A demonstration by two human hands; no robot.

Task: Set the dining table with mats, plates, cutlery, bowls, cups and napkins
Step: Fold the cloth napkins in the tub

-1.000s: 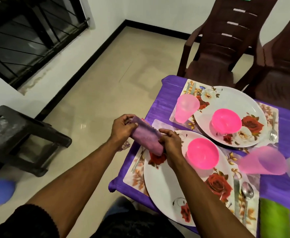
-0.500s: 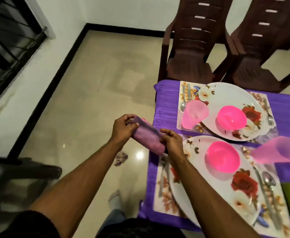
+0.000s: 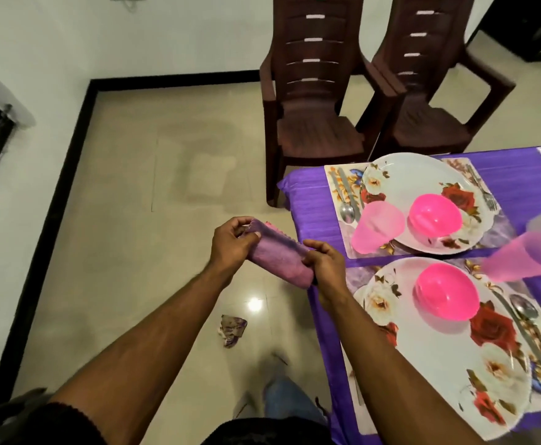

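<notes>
Left hand [image 3: 230, 244] and right hand [image 3: 325, 268] each grip an end of a rolled purple napkin [image 3: 277, 255], held off the worktop [image 3: 307, 200] edge beside 2 plates [image 3: 423, 354]. No writing readable.

head-worn view, forward and down

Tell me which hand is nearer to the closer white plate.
Right. The right hand grips the napkin at its end beside the near plate, just past the table's edge. The left hand holds the other end, farther out over the floor.
</notes>
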